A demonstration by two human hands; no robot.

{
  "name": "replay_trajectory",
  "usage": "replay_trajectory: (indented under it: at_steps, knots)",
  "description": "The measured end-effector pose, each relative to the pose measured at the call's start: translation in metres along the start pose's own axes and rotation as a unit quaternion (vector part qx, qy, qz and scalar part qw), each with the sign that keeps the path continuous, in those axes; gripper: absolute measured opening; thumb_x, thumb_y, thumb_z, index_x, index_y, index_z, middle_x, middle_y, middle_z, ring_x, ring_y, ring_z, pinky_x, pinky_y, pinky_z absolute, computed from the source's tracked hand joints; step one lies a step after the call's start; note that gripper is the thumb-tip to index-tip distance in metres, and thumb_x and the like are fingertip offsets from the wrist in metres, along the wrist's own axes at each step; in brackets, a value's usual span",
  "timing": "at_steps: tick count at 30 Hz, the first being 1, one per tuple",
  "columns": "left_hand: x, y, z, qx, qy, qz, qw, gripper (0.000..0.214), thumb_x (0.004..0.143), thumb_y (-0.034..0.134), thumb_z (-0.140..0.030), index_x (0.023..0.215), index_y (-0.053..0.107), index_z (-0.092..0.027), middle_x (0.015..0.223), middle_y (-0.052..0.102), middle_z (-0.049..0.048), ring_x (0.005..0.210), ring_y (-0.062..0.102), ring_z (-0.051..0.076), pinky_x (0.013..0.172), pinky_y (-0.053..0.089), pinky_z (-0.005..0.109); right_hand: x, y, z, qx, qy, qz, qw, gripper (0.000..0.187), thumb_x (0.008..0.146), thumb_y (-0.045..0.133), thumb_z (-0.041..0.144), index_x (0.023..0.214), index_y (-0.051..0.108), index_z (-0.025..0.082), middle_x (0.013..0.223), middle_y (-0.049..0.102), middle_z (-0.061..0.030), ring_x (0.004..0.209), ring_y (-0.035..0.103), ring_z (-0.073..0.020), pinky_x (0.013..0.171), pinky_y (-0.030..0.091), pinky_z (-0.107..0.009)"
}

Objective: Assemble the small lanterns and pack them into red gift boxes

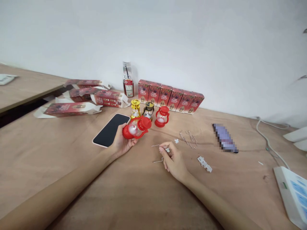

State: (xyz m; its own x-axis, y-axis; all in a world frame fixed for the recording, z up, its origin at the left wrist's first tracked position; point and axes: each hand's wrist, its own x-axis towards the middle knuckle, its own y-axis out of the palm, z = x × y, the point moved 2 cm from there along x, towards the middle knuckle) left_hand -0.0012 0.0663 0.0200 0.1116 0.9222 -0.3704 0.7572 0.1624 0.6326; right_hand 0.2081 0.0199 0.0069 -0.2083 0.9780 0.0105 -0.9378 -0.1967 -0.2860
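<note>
My left hand (122,140) is wrapped round a small red lantern (136,127), which is tilted with its cap to the right. Pinched in my right hand (174,159) is a thin bent wire handle (155,146), its two ends pointing left toward the lantern but apart from it. Just behind the held lantern stand a gold lantern (135,107), a black-and-gold lantern (148,110) and another red lantern (162,117). To the right of my right hand lie several more bent wire handles (192,142) and a small white piece (177,141).
A phone (109,131) lies left of the lanterns; a second phone (225,138) is at right. Red boxes (168,97) line the wall beside a bottle (128,84). Opened boxes (72,108) lie at left. White plastic strips (204,164) and a power strip (292,191) are at right.
</note>
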Motion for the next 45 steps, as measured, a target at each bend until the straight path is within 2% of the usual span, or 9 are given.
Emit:
replay_trajectory:
  at_steps: [4,9,15,18,22,26,30,38,45]
  knots:
    - [-0.005,0.004,-0.001,-0.012,0.002,-0.027,1.000,0.044,0.093,0.019,-0.034,0.085,0.056,-0.012,0.060,0.061,0.0080,0.040,0.056,0.014,0.033,0.045,0.020,-0.005,0.001,0.005,-0.136,-0.056,-0.005,0.989,0.022,0.091,0.045,0.037,0.096,0.058,0.021,0.072,0.060,0.0019,0.046,0.050,-0.0082,0.049,0.041,-0.023]
    - [-0.008,0.008,-0.002,-0.028,-0.035,0.019,0.999,0.053,0.094,0.013,-0.037,0.076,0.055,-0.011,0.046,0.047,0.0013,0.027,0.031,0.006,0.021,0.024,0.013,-0.013,0.006,0.010,-0.332,-0.210,-0.052,0.918,0.039,0.087,0.050,0.039,0.119,0.056,0.017,0.110,0.059,-0.0133,0.100,0.056,-0.0258,0.085,0.047,-0.042]
    - [-0.003,0.000,-0.001,-0.046,-0.057,0.076,0.994,0.056,0.094,0.019,-0.049,0.077,0.056,-0.011,0.048,0.043,-0.0013,0.028,0.024,0.003,0.022,0.020,0.010,-0.016,0.012,0.012,-0.391,-0.274,0.070,0.876,0.077,0.075,0.055,0.028,0.144,0.025,0.011,0.138,0.045,-0.0172,0.126,0.037,-0.0311,0.103,0.034,-0.051]
    - [-0.004,-0.002,0.001,-0.029,-0.069,0.096,0.993,0.050,0.092,0.028,-0.053,0.084,0.056,-0.012,0.060,0.055,0.0035,0.030,0.029,0.002,0.024,0.020,0.011,-0.016,0.011,0.013,-0.394,-0.282,0.084,0.871,0.080,0.071,0.053,0.020,0.145,0.024,0.010,0.136,0.047,-0.0168,0.128,0.035,-0.0305,0.106,0.029,-0.053]
    - [-0.007,0.000,0.002,-0.002,-0.065,0.107,0.992,0.045,0.087,0.037,-0.056,0.092,0.055,-0.015,0.064,0.058,0.0028,0.031,0.034,0.004,0.024,0.018,0.011,-0.015,0.011,0.009,-0.385,-0.269,0.058,0.881,0.075,0.074,0.054,0.019,0.144,0.027,0.012,0.118,0.058,-0.0145,0.114,0.045,-0.0299,0.096,0.037,-0.050]
    - [-0.006,0.000,0.001,0.073,-0.035,0.063,0.995,0.032,0.084,0.048,-0.045,0.087,0.055,-0.014,0.061,0.058,0.0014,0.030,0.034,0.004,0.024,0.017,0.011,-0.015,0.011,0.005,-0.384,-0.272,0.047,0.881,0.067,0.084,0.058,0.036,0.142,0.034,0.015,0.103,0.063,-0.0119,0.099,0.050,-0.0286,0.087,0.043,-0.047]
    - [0.001,-0.005,-0.006,0.130,0.017,0.022,0.991,0.027,0.082,0.050,-0.041,0.082,0.055,-0.014,0.055,0.055,-0.0006,0.030,0.032,0.004,0.024,0.018,0.012,-0.017,0.012,0.007,-0.374,-0.282,0.109,0.877,0.082,0.075,0.065,0.055,0.139,0.038,0.012,0.112,0.060,-0.0138,0.103,0.050,-0.0292,0.093,0.041,-0.049]
    - [0.004,-0.011,-0.011,0.137,0.002,0.048,0.989,0.037,0.083,0.049,-0.051,0.080,0.058,-0.015,0.053,0.056,-0.0005,0.028,0.029,0.004,0.024,0.017,0.014,-0.019,0.007,0.021,-0.308,-0.339,0.278,0.844,0.081,0.065,0.053,0.020,0.142,0.029,0.014,0.139,0.046,-0.0117,0.129,0.036,-0.0263,0.110,0.026,-0.047]
    - [0.000,-0.012,-0.009,0.129,0.012,0.068,0.989,0.029,0.081,0.056,-0.043,0.080,0.058,-0.014,0.053,0.054,-0.0014,0.031,0.032,0.004,0.026,0.020,0.014,-0.018,0.008,0.020,-0.295,-0.339,0.276,0.850,0.073,0.072,0.053,0.021,0.141,0.032,0.018,0.130,0.055,-0.0102,0.123,0.043,-0.0245,0.107,0.029,-0.046]
